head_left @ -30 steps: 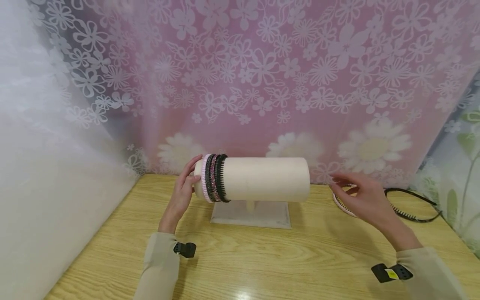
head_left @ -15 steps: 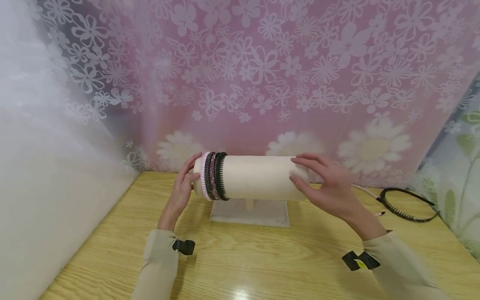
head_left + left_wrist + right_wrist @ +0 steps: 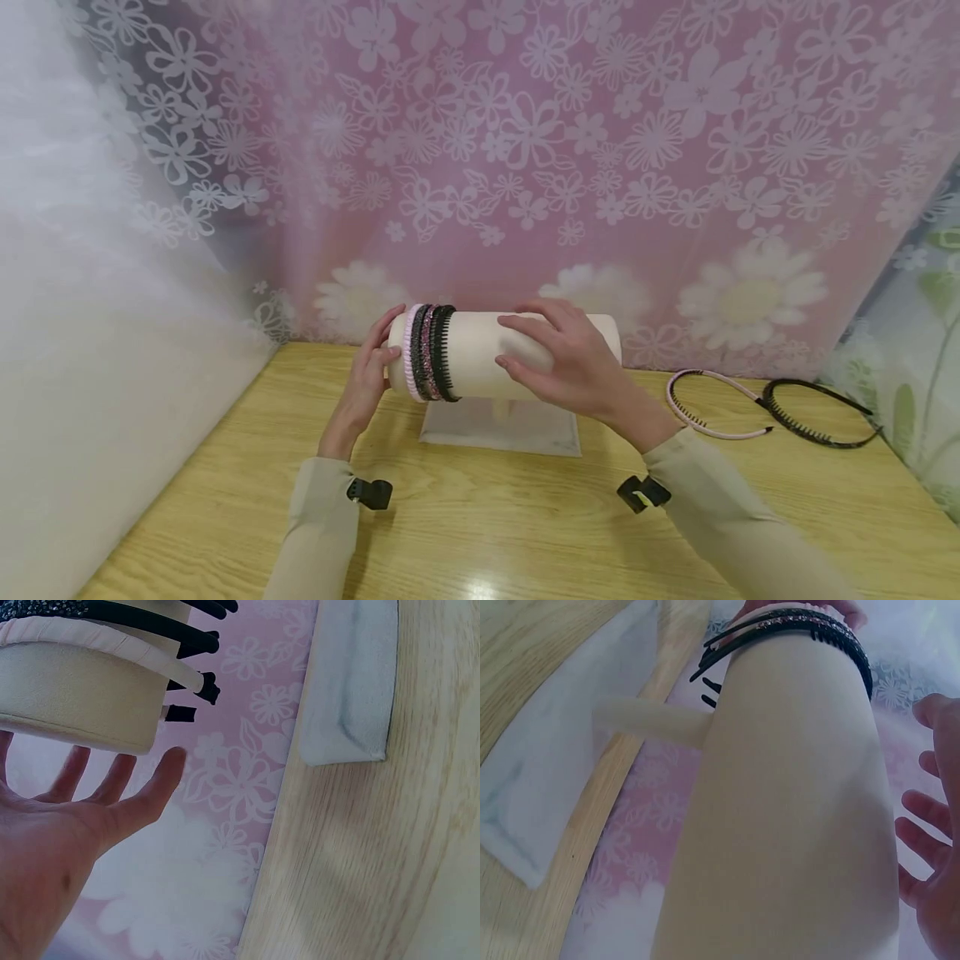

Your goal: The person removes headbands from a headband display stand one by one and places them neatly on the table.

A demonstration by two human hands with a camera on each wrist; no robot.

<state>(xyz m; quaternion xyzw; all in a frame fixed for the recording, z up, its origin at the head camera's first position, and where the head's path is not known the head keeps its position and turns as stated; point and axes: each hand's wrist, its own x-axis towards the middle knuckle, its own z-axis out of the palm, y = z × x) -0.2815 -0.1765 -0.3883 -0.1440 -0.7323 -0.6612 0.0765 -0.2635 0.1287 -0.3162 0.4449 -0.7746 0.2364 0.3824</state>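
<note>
A cream padded cylinder (image 3: 480, 358) lies level on a stand with a pale flat base (image 3: 501, 429). Around its left part sit several headbands (image 3: 429, 354): pink, black, and glittery ones side by side, also visible in the right wrist view. My left hand (image 3: 363, 387) grips the cylinder's left end, fingers behind and thumb at the front; the left wrist view shows the hand (image 3: 67, 832) beside that end. My right hand (image 3: 573, 362) is in front of the cylinder's right half, fingers spread and slightly bent, holding nothing. The right wrist view shows its fingers (image 3: 922, 836) beside the cylinder.
On the wooden table (image 3: 480, 517) at the right lie a pink headband (image 3: 726, 435) and a black toothed headband (image 3: 806, 432), their ends meeting. A pink floral curtain (image 3: 525, 167) hangs behind, with a white sheet (image 3: 135, 333) at the left.
My right hand has moved left from near the loose headbands to the cylinder's right end, then along it toward its middle. The left hand stays at the left end.
</note>
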